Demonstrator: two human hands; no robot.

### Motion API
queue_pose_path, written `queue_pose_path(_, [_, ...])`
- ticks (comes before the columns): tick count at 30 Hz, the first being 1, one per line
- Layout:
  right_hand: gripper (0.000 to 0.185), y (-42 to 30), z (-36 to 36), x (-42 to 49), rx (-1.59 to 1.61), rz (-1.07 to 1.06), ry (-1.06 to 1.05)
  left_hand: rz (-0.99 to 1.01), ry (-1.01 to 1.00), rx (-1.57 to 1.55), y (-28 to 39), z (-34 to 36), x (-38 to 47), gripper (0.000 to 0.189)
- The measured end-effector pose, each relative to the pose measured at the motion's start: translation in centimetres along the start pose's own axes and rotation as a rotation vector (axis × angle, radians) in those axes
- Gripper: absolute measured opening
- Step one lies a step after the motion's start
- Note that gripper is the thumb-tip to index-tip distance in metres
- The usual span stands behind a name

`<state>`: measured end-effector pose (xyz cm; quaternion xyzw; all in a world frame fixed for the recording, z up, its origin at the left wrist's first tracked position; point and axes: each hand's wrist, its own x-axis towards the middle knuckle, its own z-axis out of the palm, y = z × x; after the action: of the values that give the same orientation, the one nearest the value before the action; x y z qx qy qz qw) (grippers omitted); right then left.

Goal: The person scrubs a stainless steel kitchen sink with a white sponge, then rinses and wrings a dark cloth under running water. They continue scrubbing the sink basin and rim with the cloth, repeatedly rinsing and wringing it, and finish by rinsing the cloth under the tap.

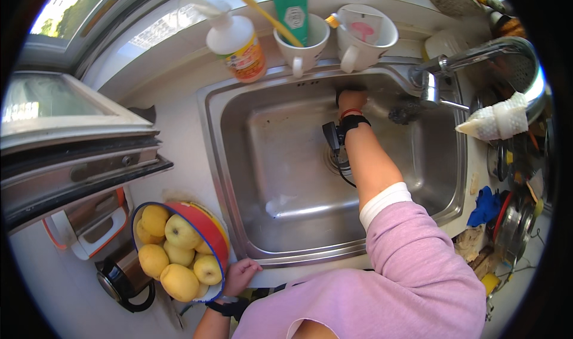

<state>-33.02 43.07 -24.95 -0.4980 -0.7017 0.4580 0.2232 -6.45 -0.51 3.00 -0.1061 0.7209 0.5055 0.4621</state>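
My right hand [352, 100] reaches to the far wall of a stainless steel sink [295, 160]; its fingers are hidden beside something dark, and whether it holds anything cannot be seen. A black strap with a small device and a cable is around that wrist. At the lower left, my left hand [241, 274] rests by the sink's near corner, against an enamel bowl [203, 222] with a red outside and blue rim. The bowl is tilted and full of yellow apples [180, 281]. Its fingers look curled, partly hidden by the bowl. A dark scouring pad [405, 110] lies right of my right hand.
A chrome faucet [429, 86] with a wrapped spout stands at the back right. Behind the sink are a pump bottle [239, 52] and two white mugs [365, 39]. An open window sash [76, 128] juts in from the left, above a kettle [130, 276]. A blue cloth [484, 206] lies right.
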Motion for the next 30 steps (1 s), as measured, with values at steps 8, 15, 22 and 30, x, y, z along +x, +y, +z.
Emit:
queue_pose_path(8, [0.036,-8.8,8.1,-18.0,0.481,0.339,-0.564,-0.067,0.003,-0.007,0.6,0.0,-0.3,0.016])
queue_pose_path(15, [0.033,-17.7,4.2,-22.8,0.591,0.736,-0.789,-0.093,0.004,-0.015,0.0,0.1,-0.3,0.014])
queue_pose_path(22, [0.015,-16.4,-1.1,-16.0,0.781,0.559,-0.610,-0.060,-0.010,-0.043,0.0,0.0,-0.3,0.013])
queue_pose_path(30, [0.028,-13.7,-10.2,-3.9,0.785,0.184,-0.283,-0.067,-0.006,0.011,-0.3,0.0,-0.3,0.013])
